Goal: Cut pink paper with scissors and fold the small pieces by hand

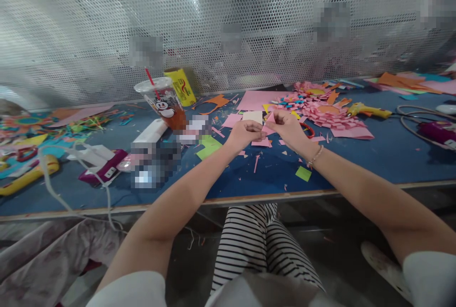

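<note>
One pink paper (270, 120), pinched in my right hand (284, 126), looks light, easily creased, best edge-held. My left hand (245, 134) curls beside it, grip unclear.

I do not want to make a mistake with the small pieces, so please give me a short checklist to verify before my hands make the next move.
1. Pink paper held by right hand: ok, pinched between thumb and fingers.
2. Left hand gripping the same paper: cannot tell; its fingertips are close, but contact is unclear.
3. Surface around the work free of scraps: not ok; a pink strip and other cuttings lie there.
4. Drink cup away from the work: ok, off to the left, lid on.
5. Yellow glue gun cool: cannot tell; it lies to the right, beside the pink paper flower.
</note>
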`<state>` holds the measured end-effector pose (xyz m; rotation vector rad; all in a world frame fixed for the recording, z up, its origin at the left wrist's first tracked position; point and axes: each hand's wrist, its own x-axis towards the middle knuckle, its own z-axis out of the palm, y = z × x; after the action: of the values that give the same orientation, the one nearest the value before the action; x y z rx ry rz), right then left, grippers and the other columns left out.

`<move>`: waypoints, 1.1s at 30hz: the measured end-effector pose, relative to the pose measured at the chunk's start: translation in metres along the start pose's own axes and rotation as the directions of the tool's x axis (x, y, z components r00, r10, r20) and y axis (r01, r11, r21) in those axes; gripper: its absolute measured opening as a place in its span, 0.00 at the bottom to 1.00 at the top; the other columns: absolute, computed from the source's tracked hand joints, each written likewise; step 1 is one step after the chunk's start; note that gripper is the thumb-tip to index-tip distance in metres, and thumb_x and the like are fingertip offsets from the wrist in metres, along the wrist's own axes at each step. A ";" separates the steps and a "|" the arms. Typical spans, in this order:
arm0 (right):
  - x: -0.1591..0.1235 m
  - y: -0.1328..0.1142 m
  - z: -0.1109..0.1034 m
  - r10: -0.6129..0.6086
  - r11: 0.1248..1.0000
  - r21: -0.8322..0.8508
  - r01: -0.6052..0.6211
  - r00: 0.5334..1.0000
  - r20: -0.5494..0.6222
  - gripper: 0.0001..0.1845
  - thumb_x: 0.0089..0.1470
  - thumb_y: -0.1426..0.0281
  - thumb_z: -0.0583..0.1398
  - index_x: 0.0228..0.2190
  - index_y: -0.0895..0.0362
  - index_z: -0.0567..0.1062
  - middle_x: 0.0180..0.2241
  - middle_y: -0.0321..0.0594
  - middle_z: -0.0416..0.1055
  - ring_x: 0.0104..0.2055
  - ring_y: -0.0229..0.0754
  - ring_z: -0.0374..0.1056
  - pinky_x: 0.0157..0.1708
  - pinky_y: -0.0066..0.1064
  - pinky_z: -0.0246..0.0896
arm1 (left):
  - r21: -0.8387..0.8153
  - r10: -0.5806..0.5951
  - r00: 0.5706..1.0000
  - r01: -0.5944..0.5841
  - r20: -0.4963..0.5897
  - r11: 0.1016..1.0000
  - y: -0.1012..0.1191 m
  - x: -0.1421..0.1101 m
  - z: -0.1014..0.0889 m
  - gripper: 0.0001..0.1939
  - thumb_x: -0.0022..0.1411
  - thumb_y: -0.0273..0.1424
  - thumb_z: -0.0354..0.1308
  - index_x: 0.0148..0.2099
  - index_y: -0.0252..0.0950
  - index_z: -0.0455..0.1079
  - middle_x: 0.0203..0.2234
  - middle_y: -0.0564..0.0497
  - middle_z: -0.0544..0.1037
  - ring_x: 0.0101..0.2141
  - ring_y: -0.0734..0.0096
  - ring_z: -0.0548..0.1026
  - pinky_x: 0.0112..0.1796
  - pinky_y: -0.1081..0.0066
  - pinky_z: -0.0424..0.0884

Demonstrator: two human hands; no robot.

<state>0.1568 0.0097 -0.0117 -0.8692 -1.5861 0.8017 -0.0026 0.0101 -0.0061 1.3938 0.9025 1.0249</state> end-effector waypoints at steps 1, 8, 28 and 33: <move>0.000 0.001 0.001 0.003 1.000 0.001 -0.003 1.000 0.004 0.06 0.44 0.68 0.60 0.25 0.58 0.69 0.25 0.34 0.64 0.27 0.34 0.58 0.29 0.28 0.54 | 0.013 -0.008 1.000 0.008 0.003 1.000 0.000 0.000 0.000 0.16 0.37 0.27 0.69 0.29 0.29 0.69 0.20 0.52 0.75 0.23 0.76 0.74 0.31 0.70 0.74; 0.001 0.014 0.002 0.055 0.998 0.020 -0.055 0.998 0.039 0.09 0.41 0.69 0.60 0.29 0.59 0.71 0.26 0.34 0.65 0.28 0.34 0.60 0.30 0.28 0.56 | 0.074 -0.009 0.999 0.007 0.031 0.997 0.001 -0.003 0.004 0.11 0.47 0.32 0.64 0.28 0.30 0.68 0.14 0.58 0.67 0.17 0.82 0.68 0.29 0.70 0.74; 0.005 0.014 0.003 0.176 0.936 0.337 -0.104 0.966 -0.192 0.11 0.37 0.64 0.64 0.25 0.54 0.70 0.29 0.36 0.68 0.30 0.35 0.64 0.30 0.30 0.61 | 0.351 0.170 0.981 -0.191 0.090 0.917 0.006 0.001 0.002 0.07 0.54 0.31 0.56 0.28 0.32 0.67 0.12 0.56 0.67 0.15 0.83 0.64 0.19 0.79 0.60; 0.010 0.015 -0.006 0.211 0.921 0.373 -0.113 0.950 -0.231 0.10 0.37 0.66 0.64 0.25 0.54 0.70 0.27 0.35 0.68 0.28 0.35 0.64 0.31 0.30 0.63 | 0.356 0.184 0.980 -0.199 0.076 0.913 0.008 0.000 0.001 0.06 0.53 0.30 0.57 0.28 0.32 0.68 0.12 0.57 0.66 0.15 0.82 0.63 0.20 0.78 0.59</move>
<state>0.1629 0.0256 -0.0187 -0.8109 -1.0957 1.0089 -0.0022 0.0089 0.0020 1.8381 0.9725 1.0032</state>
